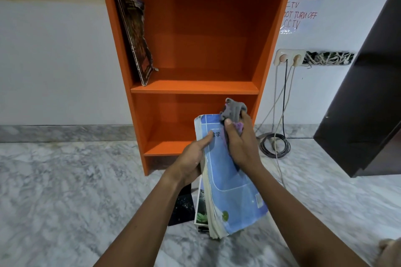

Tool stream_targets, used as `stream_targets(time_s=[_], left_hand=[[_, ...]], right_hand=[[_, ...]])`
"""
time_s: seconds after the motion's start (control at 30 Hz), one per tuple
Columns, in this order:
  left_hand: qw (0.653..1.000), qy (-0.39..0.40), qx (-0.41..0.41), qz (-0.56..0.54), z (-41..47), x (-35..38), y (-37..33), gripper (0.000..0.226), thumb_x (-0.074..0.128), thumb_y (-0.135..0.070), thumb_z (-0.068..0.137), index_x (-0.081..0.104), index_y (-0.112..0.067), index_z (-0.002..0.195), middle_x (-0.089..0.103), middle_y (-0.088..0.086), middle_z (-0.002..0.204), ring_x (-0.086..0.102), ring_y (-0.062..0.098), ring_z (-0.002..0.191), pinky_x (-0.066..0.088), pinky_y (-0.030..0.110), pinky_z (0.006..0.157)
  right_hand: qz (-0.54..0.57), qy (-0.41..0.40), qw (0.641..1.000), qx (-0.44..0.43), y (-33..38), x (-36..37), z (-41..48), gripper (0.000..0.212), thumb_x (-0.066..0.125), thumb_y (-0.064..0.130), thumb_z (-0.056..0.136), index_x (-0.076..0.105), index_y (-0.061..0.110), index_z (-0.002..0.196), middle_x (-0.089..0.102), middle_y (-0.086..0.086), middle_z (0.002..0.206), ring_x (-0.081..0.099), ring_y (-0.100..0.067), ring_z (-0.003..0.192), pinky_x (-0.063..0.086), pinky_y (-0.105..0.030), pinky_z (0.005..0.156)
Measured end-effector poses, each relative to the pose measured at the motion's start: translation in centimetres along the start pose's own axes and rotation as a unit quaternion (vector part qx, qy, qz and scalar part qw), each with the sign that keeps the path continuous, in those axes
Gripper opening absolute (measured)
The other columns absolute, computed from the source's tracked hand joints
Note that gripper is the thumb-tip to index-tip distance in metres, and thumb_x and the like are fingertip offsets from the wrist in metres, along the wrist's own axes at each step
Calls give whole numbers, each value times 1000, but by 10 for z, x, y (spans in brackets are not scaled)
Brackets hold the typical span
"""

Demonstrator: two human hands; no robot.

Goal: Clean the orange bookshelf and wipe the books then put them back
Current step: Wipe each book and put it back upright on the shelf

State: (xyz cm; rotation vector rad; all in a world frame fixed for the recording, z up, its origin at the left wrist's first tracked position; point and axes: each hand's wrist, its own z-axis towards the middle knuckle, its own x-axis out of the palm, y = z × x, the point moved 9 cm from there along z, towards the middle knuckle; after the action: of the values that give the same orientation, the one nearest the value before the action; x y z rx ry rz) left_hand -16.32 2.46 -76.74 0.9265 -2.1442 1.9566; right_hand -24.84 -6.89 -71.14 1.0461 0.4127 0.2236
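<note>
Blue book (230,184): cover up, long way running from the person toward the orange bookshelf (195,88), held up in front of its bottom shelf.
Left hand (191,158): holds the book's left edge, thumb on the cover.
Right hand (240,143): squeezes a grey cloth (233,109) at the cover's top right corner.
Other books (201,206): piled on the floor (65,180) underneath.
Dark book (136,39): leans on the middle shelf's left wall.
</note>
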Motion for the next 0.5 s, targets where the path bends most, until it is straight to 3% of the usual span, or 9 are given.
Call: stream_targets(time_s=[0.07,0.13,0.23,0.3,0.4,0.5], left_hand=[[1000,-6,11,-13,-2,0,-4,37,49,-35,101,69,-11,122,72,14,122,69,30,112,52,45,101],[999,-20,27,-24,-3,-5,-11,40,50,-35,100,68,-9,125,72,13,121,70,29,110,54,43,96],[996,-47,62,-41,-4,-20,-27,45,48,-40,101,66,-10,129,70,14,126,69,32,113,56,46,93],[992,-62,84,-73,-7,-32,-40,48,48,-43,99,65,-11,130,68,16,129,67,36,115,54,52,96],[985,-72,107,-117,-9,-50,-58,56,47,-49,100,60,-11,138,64,18,135,61,40,124,44,59,107],[978,-85,134,-133,-10,-68,-67,55,43,-48,104,57,-10,141,62,18,137,59,39,127,44,58,108]], right_hand=[[60,-35,993,101,-21,-10,5,35,55,41,102,59,14,123,65,6,104,60,-7,96,45,-28,79],[107,-41,974,196,-55,-10,2,35,55,37,103,64,7,118,66,0,98,60,-18,95,46,-29,76],[94,24,954,283,-107,7,-18,55,60,55,92,67,10,124,67,-8,125,61,-28,119,49,-40,99],[102,95,933,331,-136,26,-40,55,64,61,88,65,22,126,58,-2,137,56,-24,125,46,-44,104],[235,139,880,389,-162,43,-67,83,80,58,78,48,24,146,34,9,155,34,-14,146,31,-45,122],[316,179,834,416,-155,46,-81,78,86,47,75,59,13,139,53,-8,150,49,-29,139,38,-52,118]])
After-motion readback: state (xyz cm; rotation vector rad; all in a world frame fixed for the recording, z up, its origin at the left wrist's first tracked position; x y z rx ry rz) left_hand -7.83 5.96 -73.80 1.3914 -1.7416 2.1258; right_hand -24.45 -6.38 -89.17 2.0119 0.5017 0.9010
